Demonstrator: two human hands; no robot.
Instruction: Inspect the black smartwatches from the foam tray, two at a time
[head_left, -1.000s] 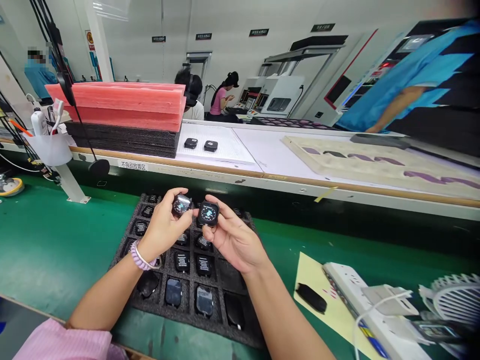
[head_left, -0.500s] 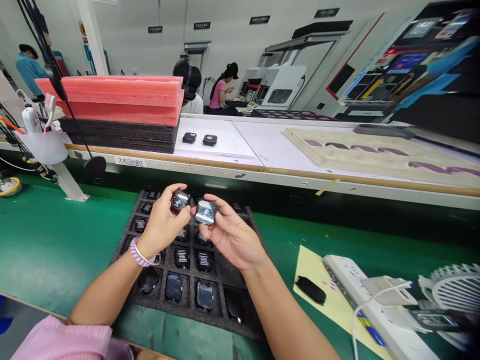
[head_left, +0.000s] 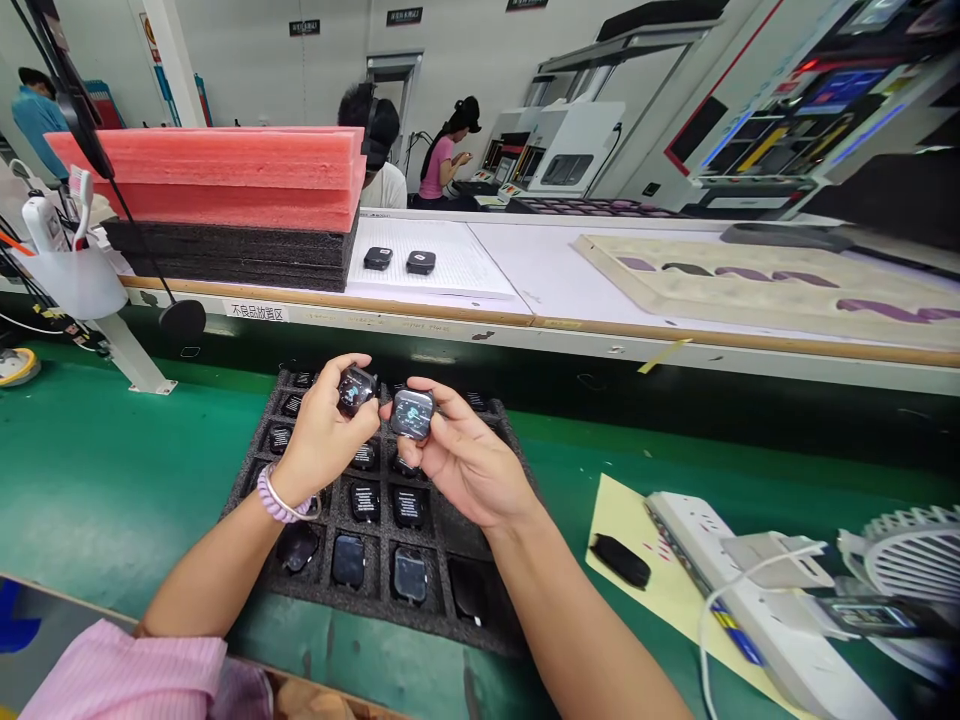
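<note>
My left hand [head_left: 322,430] is closed on a dark square smartwatch body [head_left: 355,390], its lit screen turned up. Beside it, my right hand [head_left: 469,450] grips a second smartwatch body [head_left: 412,414] by its edges, screen also lit. The two watches are close together but apart, above a black foam tray [head_left: 375,550]. Several more watch bodies sit in the tray's square pockets; some show white text on their faces, while those in the near row, such as one dark watch [head_left: 409,575], are blank. My hands hide part of the tray's far rows.
A shelf [head_left: 517,260] behind the tray carries red and black foam sheets [head_left: 225,180], two small black watch bodies and a beige tray [head_left: 750,290]. At right lie a yellow sheet [head_left: 611,520], a power strip [head_left: 757,600] and a white fan [head_left: 907,570]. Other people sit beyond.
The view has shifted slightly, so the shelf appears a little higher. Both hands keep hold of their watches in nearly the same pose. A blue-sleeved arm at upper right is gone.
</note>
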